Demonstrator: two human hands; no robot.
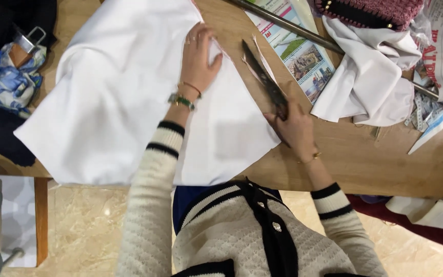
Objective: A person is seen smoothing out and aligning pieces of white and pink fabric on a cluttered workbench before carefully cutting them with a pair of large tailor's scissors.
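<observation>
Wooden and pale brown, the tabletop (365, 164) fills the head view, with a marbled beige floor below its near edge. A large sheet of white cloth (114, 102) lies spread across the left and middle of the tabletop, its near corner hanging slightly over the edge. The left hand (198, 56) presses flat on the cloth near its right edge, fingers spread and holding nothing; rings, a thin bangle and a green-faced wristwatch (181, 100) show on it. The right hand (296, 128) has its grip closed around the handles of long dark metal scissors (265, 79), whose blades point away along the right edge of the cloth, beside a narrow trimmed strip of white fabric (260, 56). Just right of the scissors lies a printed leaflet with colour photographs (303, 59), and a long grey metal rod (293, 28) crosses it diagonally. A crumpled white garment (370, 82) lies over the rod. At the top right sits a pink knitted bag with dark trim (375, 11); its contents cannot be seen. A blue floral fabric bundle (3, 82) rests at the left.
</observation>
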